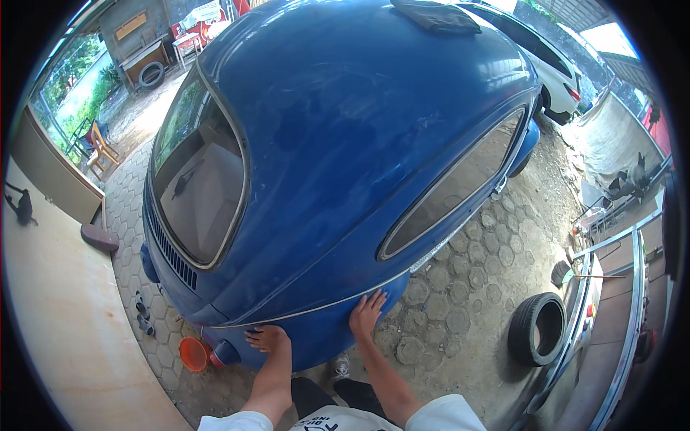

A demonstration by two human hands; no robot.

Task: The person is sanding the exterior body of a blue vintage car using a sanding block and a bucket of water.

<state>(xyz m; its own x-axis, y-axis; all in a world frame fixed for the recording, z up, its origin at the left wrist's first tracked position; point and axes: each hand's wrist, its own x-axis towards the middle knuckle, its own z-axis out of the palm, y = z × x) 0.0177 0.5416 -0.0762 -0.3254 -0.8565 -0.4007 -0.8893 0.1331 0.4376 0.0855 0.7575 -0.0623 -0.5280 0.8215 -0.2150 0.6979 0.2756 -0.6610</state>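
Note:
A rounded blue car (309, 158) fills the middle of the view, its rear window (201, 179) to the left and a side window (456, 188) to the right. Below a thin pale trim line, its rear fender (316, 337) bulges toward me. My left hand (269, 339) rests on the fender's top left part, fingers spread. Farther right, my right hand (367, 314) lies flat against the same fender near its right end, fingers apart. Nothing shows in either hand; the palms are hidden. A dark blue lamp housing (227, 351) sticks out left of my left hand.
An orange bucket (194, 354) stands by the car's rear, near a pair of sandals (144, 314). To the right lie a tyre (537, 329) and a broom (564, 274). Dark cloth (438, 18) covers part of the roof. A white car (560, 86) is parked beyond.

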